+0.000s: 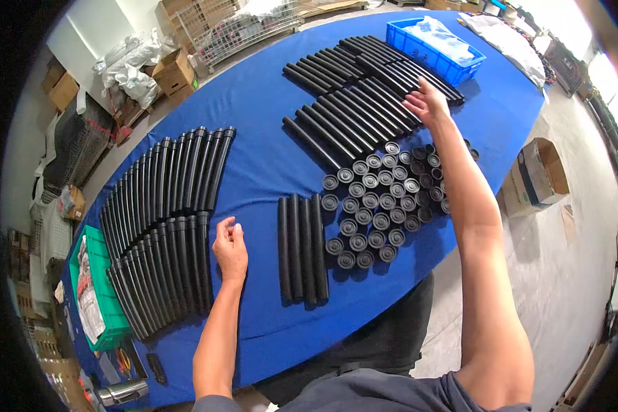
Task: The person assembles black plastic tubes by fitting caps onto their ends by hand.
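Observation:
My right hand [429,103] reaches out over the far batch of plain black tubes [353,113]. Its fingers are spread and hold nothing. My left hand [231,248] hovers low beside the left batch of black tubes with caps [178,172], thumb raised and fingers loosely bent, with nothing visible in it. That batch lies in two rows, wider caps at the upper ends. Between my hands, several plain tubes [302,247] lie side by side. Round black end caps [381,202] are spread in a cluster below my right forearm.
All of this lies on a blue cloth-covered table [254,182]. A blue crate [453,65] with plastic bags stands at the far end; a green crate [117,323] sits at the left edge. A cardboard box [535,175] is on the floor to the right.

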### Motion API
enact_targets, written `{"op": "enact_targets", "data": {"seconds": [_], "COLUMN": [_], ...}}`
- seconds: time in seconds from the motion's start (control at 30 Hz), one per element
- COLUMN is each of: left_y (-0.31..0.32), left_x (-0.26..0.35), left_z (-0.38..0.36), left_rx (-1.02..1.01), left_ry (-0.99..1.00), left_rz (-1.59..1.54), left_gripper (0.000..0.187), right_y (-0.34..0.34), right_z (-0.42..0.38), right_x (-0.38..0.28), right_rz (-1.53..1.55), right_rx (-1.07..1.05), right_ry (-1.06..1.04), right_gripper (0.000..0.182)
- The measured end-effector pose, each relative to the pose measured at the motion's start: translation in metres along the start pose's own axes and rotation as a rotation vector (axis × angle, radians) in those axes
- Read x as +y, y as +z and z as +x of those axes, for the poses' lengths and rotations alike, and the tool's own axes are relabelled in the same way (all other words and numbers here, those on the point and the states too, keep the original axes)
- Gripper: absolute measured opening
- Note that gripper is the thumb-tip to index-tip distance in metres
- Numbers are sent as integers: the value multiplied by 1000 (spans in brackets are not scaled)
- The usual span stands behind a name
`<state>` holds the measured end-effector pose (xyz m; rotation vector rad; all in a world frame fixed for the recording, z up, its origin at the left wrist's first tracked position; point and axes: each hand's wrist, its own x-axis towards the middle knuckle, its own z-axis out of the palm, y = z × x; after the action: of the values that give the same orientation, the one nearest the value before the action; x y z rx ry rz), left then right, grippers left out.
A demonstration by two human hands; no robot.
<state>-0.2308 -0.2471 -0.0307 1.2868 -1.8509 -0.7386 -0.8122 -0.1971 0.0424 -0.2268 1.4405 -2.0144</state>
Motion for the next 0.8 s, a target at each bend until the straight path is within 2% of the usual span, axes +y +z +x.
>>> {"op": "enact_targets", "data": {"seconds": [0.07, 0.2, 0.3, 0.47, 0.6, 0.8], "left_y": [-1, 1, 0, 0, 0, 0], "left_x": [2, 0, 0, 8, 6, 8], "left_z": [0, 0, -1, -2, -2, -2], "left_rx": [-9, 7, -28, -27, -26, -22], "left_ry": [-26, 18, -51, -35, -27, -37], "left_rz": [21, 8, 19, 14, 33, 51], "left_gripper": [22, 21, 21, 20, 20, 20], "right_y": [-7, -11, -12, -11, -1, 1], "right_z": [26, 46, 57, 71, 77, 86], "right_x": [-1, 6, 11, 15, 19, 31], "right_rz": [72, 82, 109, 141, 215, 351], "right_rx": [90, 102, 41, 26, 84, -35], "right_ry": [62, 53, 74, 110, 120, 60], "right_gripper": [92, 96, 98, 98, 84, 44]}}
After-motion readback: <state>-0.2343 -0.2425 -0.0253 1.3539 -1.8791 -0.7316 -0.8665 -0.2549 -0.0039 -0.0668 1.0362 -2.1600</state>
